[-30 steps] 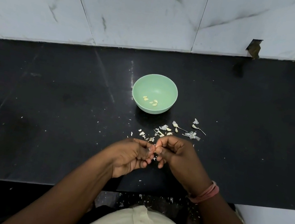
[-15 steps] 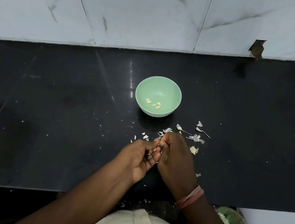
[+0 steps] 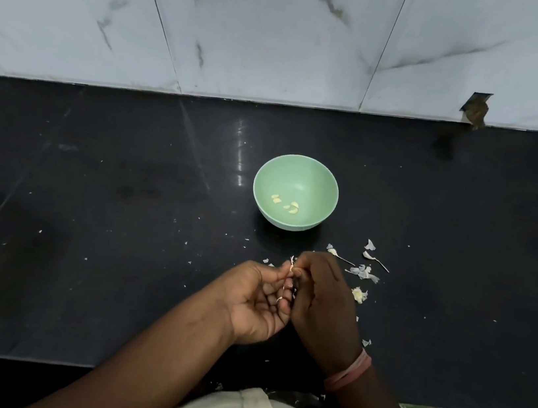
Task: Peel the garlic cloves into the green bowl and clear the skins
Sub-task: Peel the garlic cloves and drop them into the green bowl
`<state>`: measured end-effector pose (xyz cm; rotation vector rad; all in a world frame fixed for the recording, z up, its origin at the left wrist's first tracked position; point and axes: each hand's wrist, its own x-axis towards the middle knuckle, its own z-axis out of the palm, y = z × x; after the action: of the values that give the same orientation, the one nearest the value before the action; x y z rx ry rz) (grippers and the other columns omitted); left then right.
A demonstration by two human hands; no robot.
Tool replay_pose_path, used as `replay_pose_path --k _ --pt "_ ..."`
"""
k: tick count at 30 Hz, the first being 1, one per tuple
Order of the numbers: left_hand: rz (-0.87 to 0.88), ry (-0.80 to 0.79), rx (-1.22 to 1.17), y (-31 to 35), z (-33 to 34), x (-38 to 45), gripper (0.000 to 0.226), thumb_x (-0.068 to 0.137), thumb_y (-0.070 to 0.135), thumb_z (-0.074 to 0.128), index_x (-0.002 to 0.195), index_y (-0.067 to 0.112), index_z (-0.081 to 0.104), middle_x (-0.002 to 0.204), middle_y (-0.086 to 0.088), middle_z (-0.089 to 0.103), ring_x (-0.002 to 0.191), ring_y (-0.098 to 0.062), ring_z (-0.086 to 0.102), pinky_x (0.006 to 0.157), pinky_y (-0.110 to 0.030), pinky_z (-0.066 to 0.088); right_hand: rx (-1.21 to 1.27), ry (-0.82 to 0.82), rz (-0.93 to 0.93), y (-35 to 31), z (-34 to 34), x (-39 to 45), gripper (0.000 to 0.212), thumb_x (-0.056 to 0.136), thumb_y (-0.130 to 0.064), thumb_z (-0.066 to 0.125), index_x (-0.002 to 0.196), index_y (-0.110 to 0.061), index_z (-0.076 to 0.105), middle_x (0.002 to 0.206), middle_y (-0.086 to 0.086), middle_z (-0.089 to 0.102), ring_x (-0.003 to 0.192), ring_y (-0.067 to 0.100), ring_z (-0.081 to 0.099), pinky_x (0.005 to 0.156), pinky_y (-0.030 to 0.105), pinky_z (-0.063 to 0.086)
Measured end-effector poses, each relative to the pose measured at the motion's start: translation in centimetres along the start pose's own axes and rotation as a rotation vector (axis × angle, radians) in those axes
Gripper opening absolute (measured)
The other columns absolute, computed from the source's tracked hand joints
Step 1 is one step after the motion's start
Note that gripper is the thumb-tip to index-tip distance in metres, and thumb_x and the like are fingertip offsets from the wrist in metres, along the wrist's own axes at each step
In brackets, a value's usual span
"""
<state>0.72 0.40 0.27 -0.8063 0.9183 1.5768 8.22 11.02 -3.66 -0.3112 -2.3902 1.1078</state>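
Black polished stone counter (image 3: 86, 212) carries a round pale-green bowl (image 3: 319, 179) holding peeled cloves (image 3: 290, 205); just before it, left hand (image 3: 257, 302) and right hand (image 3: 327, 298) both pinch a small garlic clove (image 3: 292, 265), papery white skins (image 3: 363, 272) scattered right of the bowl.

Black counter (image 3: 103, 215), marble wall tiles (image 3: 267, 30)

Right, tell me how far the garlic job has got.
Done: a few peeled cloves lie in the green bowl. In hand: left hand and right hand pinch one clove between them, mid-peel. Left: skins scattered on the black counter beside the bowl.
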Motion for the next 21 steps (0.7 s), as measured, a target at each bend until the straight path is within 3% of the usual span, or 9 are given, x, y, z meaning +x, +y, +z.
replay_pose_path --k 5,8,14,21 --pt "0.104 -0.046 -0.015 -0.7 0.8 0.2 0.010 0.091 0.011 0.068 0.083 0.005 0.071 0.072 -0.002 0.064 0.059 -0.008 0.058 0.050 -0.017 0.048 0.123 0.060 0.185 0.4 -0.2 0.2 0.020 0.092 0.003 0.062 0.090 -0.017 0.060 0.089 -0.008 0.062 0.086 0.007 0.061 0.075 0.010 0.042" --pt "0.192 -0.078 -0.021 -1.2 0.7 0.3 0.010 0.095 0.006 0.062 0.088 0.005 0.070 0.073 -0.004 0.065 0.058 -0.008 0.060 0.052 -0.017 0.053 0.186 0.046 0.219 0.5 -0.3 0.3 0.020 0.093 0.000 0.062 0.089 -0.019 0.060 0.087 -0.010 0.063 0.086 0.008 0.062 0.075 0.013 0.044" --pt "0.385 -0.083 0.076 -1.8 0.3 0.3 0.014 0.098 0.001 0.055 0.093 0.006 0.067 0.072 -0.005 0.066 0.058 -0.009 0.061 0.054 -0.017 0.054 0.309 -0.045 0.350 0.7 -0.1 0.0 0.017 0.099 -0.006 0.056 0.092 -0.021 0.060 0.086 -0.004 0.066 0.081 0.011 0.065 0.076 0.033 0.054" --pt "0.399 -0.129 -0.019 -2.2 0.1 -0.1 0.018 0.101 0.002 0.051 0.091 0.005 0.066 0.078 -0.010 0.070 0.063 -0.012 0.067 0.058 -0.019 0.057 0.548 -0.009 0.511 0.3 -1.0 -0.1 0.008 0.099 0.000 0.058 0.097 -0.003 0.065 0.087 0.016 0.071 0.069 0.014 0.065 0.065 0.026 0.056"
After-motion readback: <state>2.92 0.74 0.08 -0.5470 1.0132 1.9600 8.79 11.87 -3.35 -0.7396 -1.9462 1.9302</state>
